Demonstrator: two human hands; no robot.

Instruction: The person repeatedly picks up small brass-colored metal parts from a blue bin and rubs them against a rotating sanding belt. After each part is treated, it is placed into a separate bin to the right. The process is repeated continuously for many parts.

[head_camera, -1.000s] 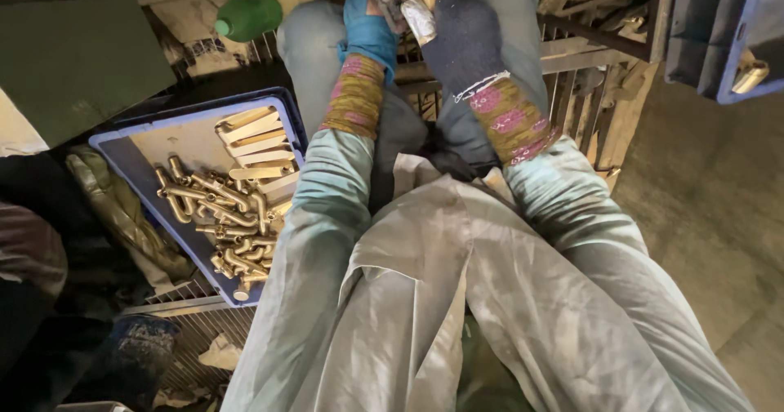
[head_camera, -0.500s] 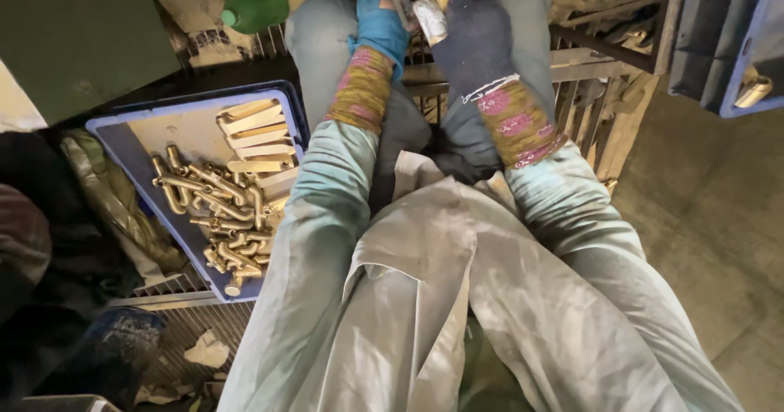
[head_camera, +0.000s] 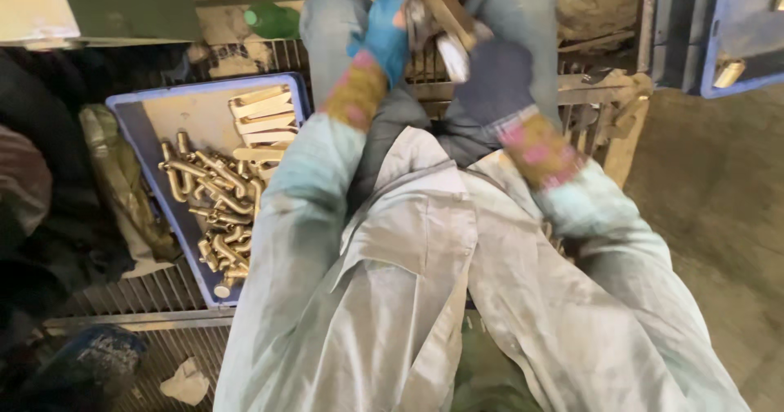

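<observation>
I watch both hands meet above the knees, up and to the right of the blue tray (head_camera: 139,146). The left hand (head_camera: 385,38), in a blue glove, is closed around a brass-coloured metal piece (head_camera: 441,8); the right hand (head_camera: 494,73), in a dark glove, grips the same piece from below, where a pale cylindrical end (head_camera: 452,57) sticks out. So both grips are tight on the one piece, fingers wrapped rather than spread.

Against the frames from a second ago, the piece sits much the same between the gloves, but the whole view has shifted: the hands now lie closer to the top edge, and the tray has slid a little toward the left edge. I judge that as my head tipping, not the hands travelling. The work on the piece looks ongoing, neither released nor put down.

Inside the tray, bent brass fittings (head_camera: 212,204) are heaped at its near end, with flat brass bars (head_camera: 263,118) stacked at its far end. A green bottle (head_camera: 273,22) lies beyond the tray.
</observation>
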